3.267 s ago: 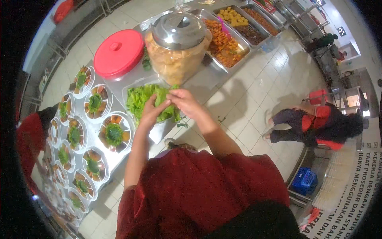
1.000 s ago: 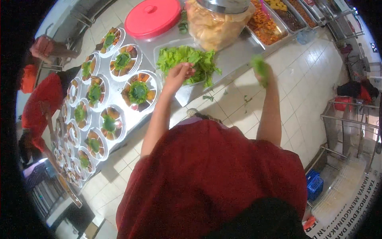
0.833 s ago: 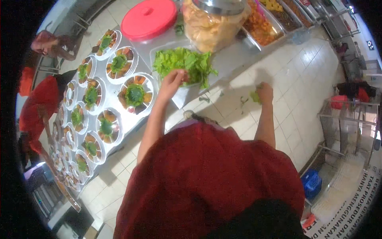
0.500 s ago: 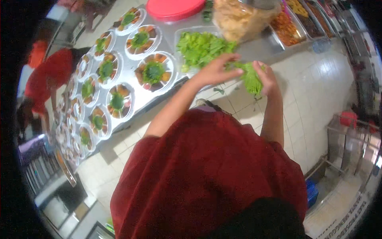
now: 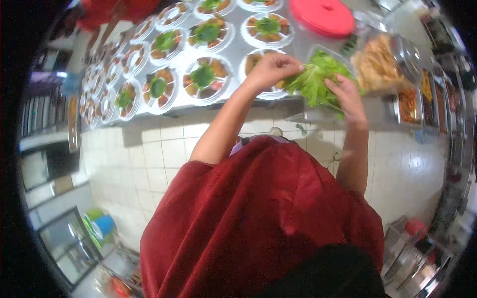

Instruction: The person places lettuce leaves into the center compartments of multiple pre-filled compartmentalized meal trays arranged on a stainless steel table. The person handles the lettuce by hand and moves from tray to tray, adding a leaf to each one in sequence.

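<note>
A bunch of green lettuce leaves (image 5: 314,85) hangs between my two hands, above the table's near edge. My left hand (image 5: 276,73) pinches the leaves at their left end, with thumb and fingertips together. On the right side my right hand (image 5: 349,99) grips the same lettuce between thumb and fingers. Under my left hand, partly hidden, sits a round white sectioned plate (image 5: 247,69) of food. Just behind the held leaves is a clear plastic container (image 5: 315,48) with more lettuce, partly covered by them.
Rows of similar plates, many with green leaves at the centre, cover the metal table (image 5: 233,79). At the back are a red round lid (image 5: 323,17) and a bag of crackers (image 5: 380,64). Food trays (image 5: 410,107) stand at right. Another person's red clothing (image 5: 114,12) shows far left.
My view has turned left, so the plates appear further right. My left hand, apart from the held lettuce before, now pinches it. The bunch has moved from over the floor to the table's edge.
</note>
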Tool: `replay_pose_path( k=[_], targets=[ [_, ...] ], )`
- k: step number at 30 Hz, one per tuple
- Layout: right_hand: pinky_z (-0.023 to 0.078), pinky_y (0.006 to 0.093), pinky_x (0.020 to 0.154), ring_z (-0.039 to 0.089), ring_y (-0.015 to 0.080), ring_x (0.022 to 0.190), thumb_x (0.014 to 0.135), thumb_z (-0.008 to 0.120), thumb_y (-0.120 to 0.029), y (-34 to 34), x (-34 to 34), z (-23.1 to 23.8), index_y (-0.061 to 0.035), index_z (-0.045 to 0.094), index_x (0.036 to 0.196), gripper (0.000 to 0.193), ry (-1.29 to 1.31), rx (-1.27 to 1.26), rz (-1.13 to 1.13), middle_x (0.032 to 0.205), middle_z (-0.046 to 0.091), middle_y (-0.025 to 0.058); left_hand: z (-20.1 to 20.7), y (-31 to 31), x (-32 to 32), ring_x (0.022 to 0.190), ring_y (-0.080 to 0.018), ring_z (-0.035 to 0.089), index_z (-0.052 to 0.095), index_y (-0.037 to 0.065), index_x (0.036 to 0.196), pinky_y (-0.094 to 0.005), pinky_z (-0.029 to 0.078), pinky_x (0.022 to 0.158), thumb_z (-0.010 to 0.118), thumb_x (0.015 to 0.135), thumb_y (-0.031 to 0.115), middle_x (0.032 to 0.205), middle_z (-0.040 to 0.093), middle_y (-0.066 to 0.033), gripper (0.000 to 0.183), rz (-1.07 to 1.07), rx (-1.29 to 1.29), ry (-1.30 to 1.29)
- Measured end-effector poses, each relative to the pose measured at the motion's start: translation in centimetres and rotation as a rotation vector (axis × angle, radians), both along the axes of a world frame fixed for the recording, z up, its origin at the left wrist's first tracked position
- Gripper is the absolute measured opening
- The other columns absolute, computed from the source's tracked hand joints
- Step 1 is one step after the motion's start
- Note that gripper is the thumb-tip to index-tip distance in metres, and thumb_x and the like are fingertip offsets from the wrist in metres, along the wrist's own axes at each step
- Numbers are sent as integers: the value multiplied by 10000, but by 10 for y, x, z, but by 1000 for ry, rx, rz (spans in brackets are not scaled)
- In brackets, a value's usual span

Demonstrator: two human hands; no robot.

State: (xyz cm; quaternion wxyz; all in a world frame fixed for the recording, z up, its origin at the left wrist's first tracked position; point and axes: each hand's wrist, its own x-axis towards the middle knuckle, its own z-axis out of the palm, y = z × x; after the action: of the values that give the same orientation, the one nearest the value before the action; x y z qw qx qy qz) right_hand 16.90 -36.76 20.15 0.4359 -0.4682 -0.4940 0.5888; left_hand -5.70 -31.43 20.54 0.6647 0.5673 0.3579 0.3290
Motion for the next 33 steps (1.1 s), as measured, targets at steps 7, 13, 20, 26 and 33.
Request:
replay_pose_path(
  k=[7,13,20,26,33],
  targets=[
    [433,204,686,560,69,757,829,592,-123,37,-123,-30,11,588,1008,224,-37,-35,135,871,628,30,-6,-15,-138,590,-28,491,631,12,884,-195,383,520,628,805,247,676,591,8,249,266,199,316],
    [432,185,711,558,76,773,819,598,-95,45,-217,-41,25,543,1056,271,17,-136,263,867,607,24,-39,-25,-221,523,-1,397,609,25,876,-186,294,448,616,814,248,603,506,60,232,355,48,304],
    [395,147,559,500,6,649,839,572,-105,89,-242,-72,18,542,1062,257,-9,-236,360,818,580,-24,-56,-4,-241,476,-18,375,603,31,894,-202,279,430,591,826,256,537,470,57,235,412,-108,242],
    [413,169,608,509,40,671,847,555,-106,177,-239,-76,-13,562,1041,216,-60,-197,343,841,587,-1,-76,67,-241,546,-3,427,597,43,939,-177,329,472,593,832,236,631,530,46,221,458,-84,174],
    [448,226,738,554,86,824,829,566,-87,363,-229,-70,-14,558,1039,222,21,-123,430,900,593,25,-69,229,-230,555,-28,452,603,74,966,-187,350,482,586,833,273,669,552,33,240,526,48,263]
  ],
)
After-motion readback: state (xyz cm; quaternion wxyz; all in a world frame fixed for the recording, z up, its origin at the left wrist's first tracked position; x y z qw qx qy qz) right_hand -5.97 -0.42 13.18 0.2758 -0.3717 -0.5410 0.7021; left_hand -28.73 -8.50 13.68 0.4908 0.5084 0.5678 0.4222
